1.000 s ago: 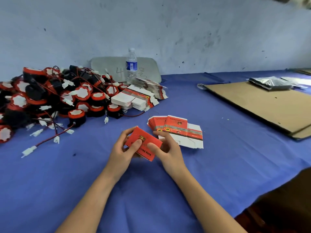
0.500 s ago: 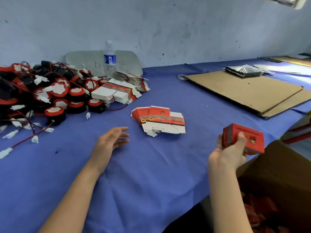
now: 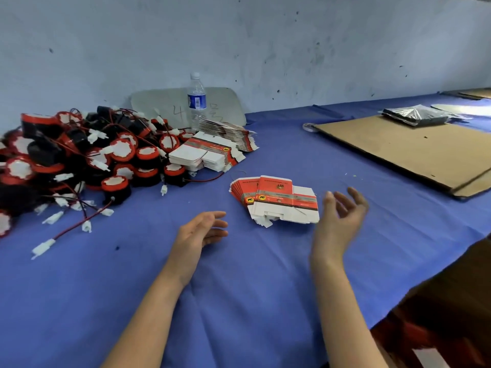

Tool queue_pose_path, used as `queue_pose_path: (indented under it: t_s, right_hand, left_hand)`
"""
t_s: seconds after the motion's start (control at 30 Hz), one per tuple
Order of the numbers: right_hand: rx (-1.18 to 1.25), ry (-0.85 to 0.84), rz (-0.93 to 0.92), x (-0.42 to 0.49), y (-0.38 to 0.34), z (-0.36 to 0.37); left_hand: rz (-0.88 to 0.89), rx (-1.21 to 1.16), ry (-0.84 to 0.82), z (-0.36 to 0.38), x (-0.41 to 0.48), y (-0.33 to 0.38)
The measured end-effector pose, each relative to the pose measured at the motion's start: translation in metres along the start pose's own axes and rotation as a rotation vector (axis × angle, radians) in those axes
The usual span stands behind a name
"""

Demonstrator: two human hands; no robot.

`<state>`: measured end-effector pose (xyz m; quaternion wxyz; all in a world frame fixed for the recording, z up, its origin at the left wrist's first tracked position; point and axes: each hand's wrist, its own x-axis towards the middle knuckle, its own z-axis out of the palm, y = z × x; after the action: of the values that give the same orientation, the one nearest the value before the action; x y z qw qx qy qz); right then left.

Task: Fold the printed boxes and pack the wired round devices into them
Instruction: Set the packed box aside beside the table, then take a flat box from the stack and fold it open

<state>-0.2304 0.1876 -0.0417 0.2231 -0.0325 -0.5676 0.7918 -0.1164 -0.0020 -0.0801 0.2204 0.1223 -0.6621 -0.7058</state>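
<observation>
1. A table [image 3: 239, 301] covered in blue cloth fills the view and serves as the packing surface.
2. A flat brown cardboard sheet [image 3: 398, 152] lies at the far right, well apart from the work, probably set aside.
3. A brown carton [image 3: 449, 293] sits low at the near right edge, likely within reach for finished packs.
4. A heap of wired round devices [image 3: 79, 160], black and red with white connectors, covers the left side, waiting to be packed.
5. A fanned stack of flat printed boxes [image 3: 276, 200] lies in the middle, between the hands. It is probably spread out so that one sheet lifts off easily.
6. Two more stacks of flat boxes [image 3: 207, 152] rest beside the heap as a reserve.
7. The left hand [image 3: 199, 229] hovers low over the cloth, left of the fan, fingers relaxed and empty.
8. The right hand [image 3: 337, 219] is raised just right of the fan, fingers loosely spread and empty. It seems poised to take the next sheet.
9. A clear water bottle [image 3: 196, 99] stands by the far wall.
10. Change: half a second ago the right hand gripped a folded red box out by the carton. That box is now out of sight, and the hand has come back to the fan. The left hand has barely moved.
</observation>
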Motion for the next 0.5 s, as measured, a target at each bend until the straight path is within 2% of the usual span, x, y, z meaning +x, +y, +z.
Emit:
queue_pose_path:
  t_s: [0.1,0.13,0.17,0.3,0.5]
  right_hand:
    - [-0.959,-0.533,-0.159,0.002,0.021,0.048]
    - [-1.192,-0.631,-0.175,0.004,0.026,0.057]
    - [-1.319,-0.689,-0.17,0.006,0.032,0.065]
    - [-1.403,-0.727,-0.052,0.009,0.045,0.074]
    - [-1.289,-0.836,-0.102,0.007,0.047,0.067]
  left_hand:
    - [-0.015,-0.023,0.012,-0.001,-0.001,0.002]
    - [-0.015,-0.02,0.01,0.0,-0.002,0.002]
    - [-0.014,-0.016,0.011,0.0,-0.002,0.003]
    - [-0.003,0.033,0.006,0.003,-0.003,0.003]
    - [0.01,0.074,0.004,0.004,-0.003,0.002]
